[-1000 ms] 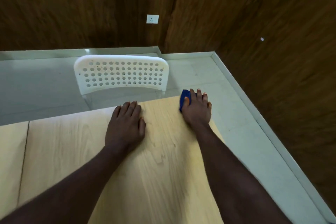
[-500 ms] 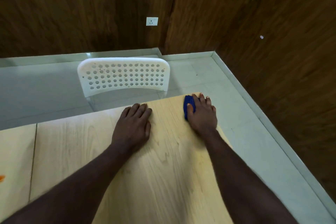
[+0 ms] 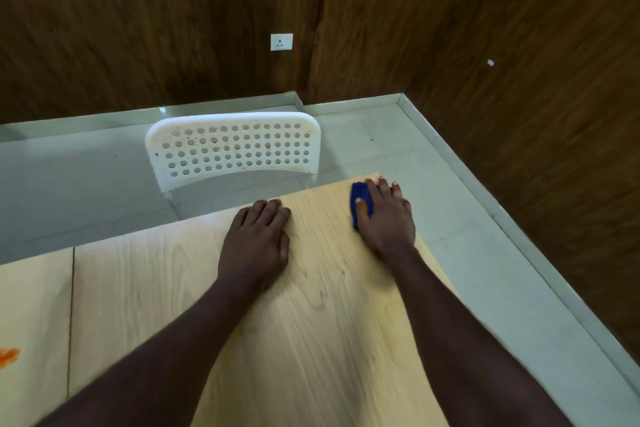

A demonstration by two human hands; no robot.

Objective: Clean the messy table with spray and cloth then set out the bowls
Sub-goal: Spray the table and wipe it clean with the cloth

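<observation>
Pressing blue cloth (image 3: 360,198) at table (image 3: 322,288) corner (right hand (image 3: 388,220) flat).

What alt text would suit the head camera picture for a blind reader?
A person's right hand presses a blue cloth onto the far right corner of a pale wooden table; the left hand lies flat beside it. A white perforated chair stands beyond the table, and an orange smear shows at the picture's left edge.
</observation>
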